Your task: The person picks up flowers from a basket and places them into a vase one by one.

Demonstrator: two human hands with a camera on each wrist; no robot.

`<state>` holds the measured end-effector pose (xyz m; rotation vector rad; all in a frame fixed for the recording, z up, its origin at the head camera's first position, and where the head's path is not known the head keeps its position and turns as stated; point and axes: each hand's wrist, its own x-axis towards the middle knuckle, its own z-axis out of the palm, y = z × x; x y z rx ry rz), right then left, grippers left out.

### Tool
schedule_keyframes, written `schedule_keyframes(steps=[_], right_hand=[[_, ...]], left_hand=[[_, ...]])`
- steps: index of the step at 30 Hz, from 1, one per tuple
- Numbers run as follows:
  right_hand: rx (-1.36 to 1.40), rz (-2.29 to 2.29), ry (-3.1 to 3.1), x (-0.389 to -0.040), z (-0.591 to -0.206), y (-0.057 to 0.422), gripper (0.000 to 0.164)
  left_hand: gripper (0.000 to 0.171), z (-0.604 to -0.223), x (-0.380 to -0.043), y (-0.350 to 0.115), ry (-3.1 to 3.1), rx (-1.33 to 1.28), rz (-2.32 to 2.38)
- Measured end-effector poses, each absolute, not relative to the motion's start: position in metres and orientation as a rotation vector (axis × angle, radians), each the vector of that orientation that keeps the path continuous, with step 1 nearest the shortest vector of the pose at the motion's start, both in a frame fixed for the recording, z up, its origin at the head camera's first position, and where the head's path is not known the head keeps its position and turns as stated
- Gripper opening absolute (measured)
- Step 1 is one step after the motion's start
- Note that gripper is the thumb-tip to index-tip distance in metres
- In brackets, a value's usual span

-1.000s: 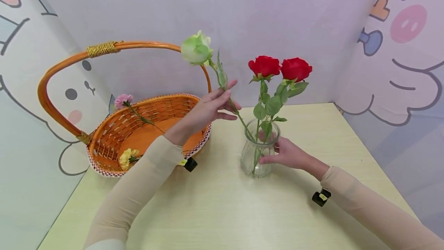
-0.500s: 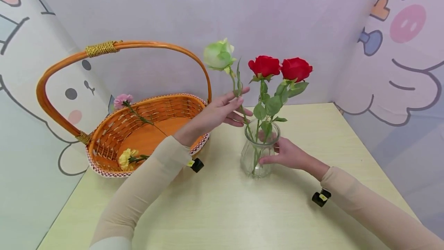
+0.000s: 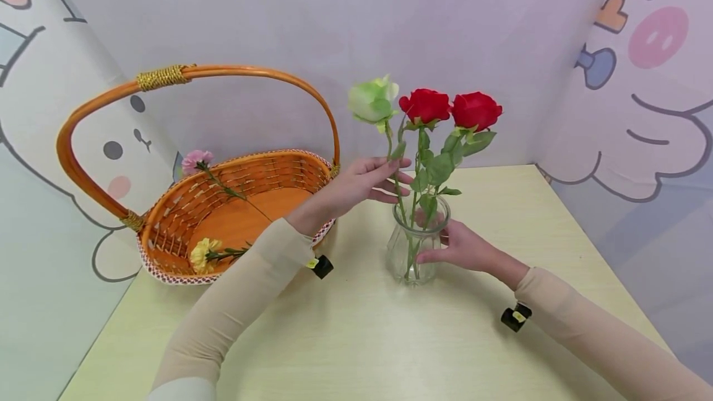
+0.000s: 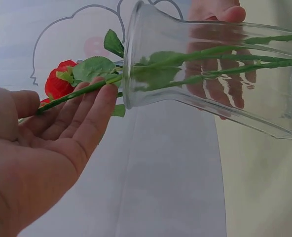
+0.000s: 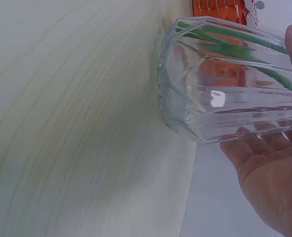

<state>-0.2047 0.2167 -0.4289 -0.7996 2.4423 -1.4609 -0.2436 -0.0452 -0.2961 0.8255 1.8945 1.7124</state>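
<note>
A pale green-white rose (image 3: 373, 101) stands nearly upright in the clear glass vase (image 3: 414, 258), its stem down inside. My left hand (image 3: 367, 184) pinches that stem above the rim; in the left wrist view the thumb presses the green stem (image 4: 82, 91) against spread fingers. Two red roses (image 3: 426, 106) with green leaves are in the same vase, to the right of the pale one. My right hand (image 3: 462, 246) holds the vase from the right, thumb in front and fingers behind the glass. The right wrist view shows the lower glass (image 5: 225, 84) with stems inside.
On the left of the table (image 3: 379, 339) sits an orange wicker basket (image 3: 184, 215) with a tall arched handle (image 3: 239, 71). A pink carnation (image 3: 197, 161) leans over its back rim, and a yellow carnation (image 3: 205, 255) lies inside near the front. Cartoon-printed cloth surrounds the table.
My left hand has moved right and slightly down with the pale rose. The stem has gone from slanted to nearly upright and deeper into the vase. My right hand has stayed still.
</note>
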Motion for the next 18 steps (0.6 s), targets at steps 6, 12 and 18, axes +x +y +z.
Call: schedule_keyframes(steps=[6, 12, 18], right_hand=[[-0.804, -1.455, 2.449, -0.2052, -0.43, 0.217, 0.091], [-0.807, -1.463, 2.449, -0.2052, -0.4303, 0.217, 0.091], [-0.796, -1.461, 2.443, -0.2046, -0.4293, 0.216, 0.093]], left_hand=[[0.042, -0.2947, -0.2457, -0.044, 1.913, 0.807, 1.68], [0.042, -0.2935, -0.2468, -0.0428, 1.973, 0.813, 1.621], [0.038, -0.2962, -0.2459, -0.0412, 2.015, 0.794, 1.576]])
